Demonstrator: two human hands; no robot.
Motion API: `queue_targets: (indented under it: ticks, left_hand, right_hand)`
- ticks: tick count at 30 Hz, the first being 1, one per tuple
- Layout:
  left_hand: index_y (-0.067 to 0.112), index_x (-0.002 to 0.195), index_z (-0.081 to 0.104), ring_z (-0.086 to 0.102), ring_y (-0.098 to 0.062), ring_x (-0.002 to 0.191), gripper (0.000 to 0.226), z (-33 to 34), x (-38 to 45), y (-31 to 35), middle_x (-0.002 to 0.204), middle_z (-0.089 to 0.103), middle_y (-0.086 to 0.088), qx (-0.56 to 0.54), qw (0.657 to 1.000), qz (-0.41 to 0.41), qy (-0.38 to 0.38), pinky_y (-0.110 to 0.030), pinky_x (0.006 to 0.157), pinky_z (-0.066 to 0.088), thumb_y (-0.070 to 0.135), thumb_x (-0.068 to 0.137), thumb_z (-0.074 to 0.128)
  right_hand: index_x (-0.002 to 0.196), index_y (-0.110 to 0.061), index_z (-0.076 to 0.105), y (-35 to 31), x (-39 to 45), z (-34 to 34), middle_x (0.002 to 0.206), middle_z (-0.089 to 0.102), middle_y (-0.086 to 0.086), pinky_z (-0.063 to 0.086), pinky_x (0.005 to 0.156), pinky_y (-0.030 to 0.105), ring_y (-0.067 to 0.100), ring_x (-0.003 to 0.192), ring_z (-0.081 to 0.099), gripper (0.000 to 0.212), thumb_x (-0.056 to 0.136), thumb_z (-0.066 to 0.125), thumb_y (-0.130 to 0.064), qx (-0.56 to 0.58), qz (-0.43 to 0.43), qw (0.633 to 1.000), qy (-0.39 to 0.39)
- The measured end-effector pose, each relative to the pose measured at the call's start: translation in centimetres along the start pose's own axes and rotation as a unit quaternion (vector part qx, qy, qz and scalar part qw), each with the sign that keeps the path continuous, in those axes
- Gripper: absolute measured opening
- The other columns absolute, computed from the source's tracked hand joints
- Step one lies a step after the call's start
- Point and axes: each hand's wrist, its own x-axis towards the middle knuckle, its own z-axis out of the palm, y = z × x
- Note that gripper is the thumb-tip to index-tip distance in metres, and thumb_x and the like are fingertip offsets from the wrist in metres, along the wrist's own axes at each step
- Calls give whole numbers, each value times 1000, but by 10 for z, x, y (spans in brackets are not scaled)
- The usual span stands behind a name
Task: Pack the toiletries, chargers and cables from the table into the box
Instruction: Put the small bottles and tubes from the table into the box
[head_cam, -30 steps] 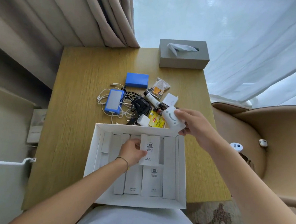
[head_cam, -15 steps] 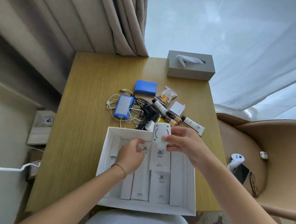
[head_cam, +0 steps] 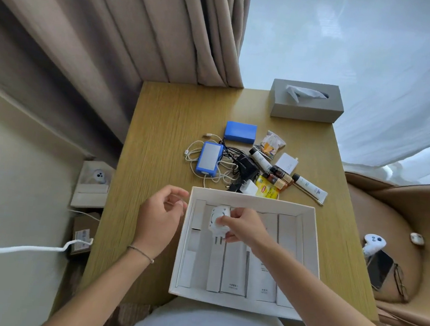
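Presently, one white box (head_cam: 307, 253) lay at the near edge of the wooden desk (head_cam: 158, 136), lined with flat white packets. Inside its far left part, the right hand (head_cam: 241, 228) held a white plug charger (head_cam: 218, 218), grip closed around it, prongs pointing toward the person. The left hand (head_cam: 160, 218) hung just outside the box's left wall, fingers loosely curled, holding nothing. Beyond the box, unpacked: a blue power bank (head_cam: 209, 158) on tangled white cables (head_cam: 192, 152), a blue case (head_cam: 240, 132), a black adapter (head_cam: 246, 166), a small white charger (head_cam: 287, 163), tubes and small brown bottles (head_cam: 278, 175), a yellow sachet (head_cam: 267, 191). A grey tissue box (head_cam: 306, 107) stood at the far corner.
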Motion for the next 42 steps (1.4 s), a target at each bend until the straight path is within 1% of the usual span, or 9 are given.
queue_targets:
  ticks: [5, 10, 14, 17, 22, 26, 32, 36, 42]
  left_hand:
    - [27, 96, 68, 68, -9, 79, 26, -7, -2, -9, 83, 71, 8, -2, 1000, -7, 5, -37, 73, 61, 4, 93, 58]
    - [28, 95, 68, 68, -11, 80, 25, -10, -1, -15, 83, 72, 9, 3, 1000, -14, 9, -38, 73, 61, 5, 92, 59]
    - [28, 97, 68, 68, -7, 80, 22, -12, 0, -18, 84, 71, 11, 30, 999, -5, 10, -34, 72, 61, 8, 92, 60]
    - [30, 97, 68, 65, -1, 79, 21, -9, 0, -18, 83, 70, 14, 57, 998, 2, 7, -30, 70, 60, 10, 92, 62]
    - [31, 95, 67, 65, -1, 78, 22, 2, 4, -16, 82, 69, 13, 68, 997, 19, -10, -30, 68, 59, 10, 92, 62]
    - [29, 97, 67, 63, 0, 77, 20, 11, 19, -5, 83, 69, 12, 60, 996, 58, -31, -28, 67, 58, 11, 94, 61]
    - [29, 96, 68, 65, -6, 77, 24, 39, 55, 25, 82, 68, 10, 62, 989, 119, -66, -28, 68, 56, 8, 91, 57]
    - [24, 99, 69, 62, -7, 77, 23, 70, 78, 45, 82, 68, 9, 93, 975, 166, -114, -28, 72, 53, 7, 90, 56]
    - [24, 103, 68, 58, -14, 86, 26, 121, 107, 60, 89, 63, 8, 209, 929, 208, -225, -30, 76, 48, 10, 91, 51]
  right_hand:
    - [66, -11, 70, 0, 16, 22, 58, 72, 3, 62, 64, 41, 18, 58, 74, 21, 70, 74, -31, -99, -22, 992, 69]
    - [54, -12, 59, 1, 28, 39, 58, 70, 7, 50, 50, 32, 22, 58, 69, 32, 65, 67, -41, -196, -37, 973, 120]
    - [61, -19, 59, 2, 36, 47, 55, 59, -6, 34, 46, 25, 13, 54, 57, 38, 68, 62, -56, -284, -64, 941, 171]
    - [66, -23, 57, 2, 36, 53, 58, 57, -9, 41, 51, 27, 14, 57, 59, 42, 72, 59, -65, -326, -78, 922, 194]
    - [76, -26, 57, 1, 25, 54, 63, 61, -9, 46, 57, 30, 15, 63, 62, 53, 79, 44, -78, -327, -93, 920, 193]
    - [65, -22, 49, -8, 9, 37, 53, 54, -5, 45, 52, 31, 17, 53, 57, 48, 84, 41, -66, -301, -131, 924, 198]
    - [75, -25, 62, -34, -24, -12, 63, 62, -7, 49, 57, 30, 12, 62, 58, 27, 82, 55, -51, -273, -187, 915, 229]
    - [71, -26, 63, -50, -33, -55, 59, 60, -8, 42, 54, 29, 12, 61, 58, 22, 81, 59, -45, -229, -171, 920, 267]
    - [81, -22, 70, -53, -23, -113, 69, 69, -2, 52, 64, 36, 19, 70, 64, 19, 86, 62, -37, -196, -127, 936, 263]
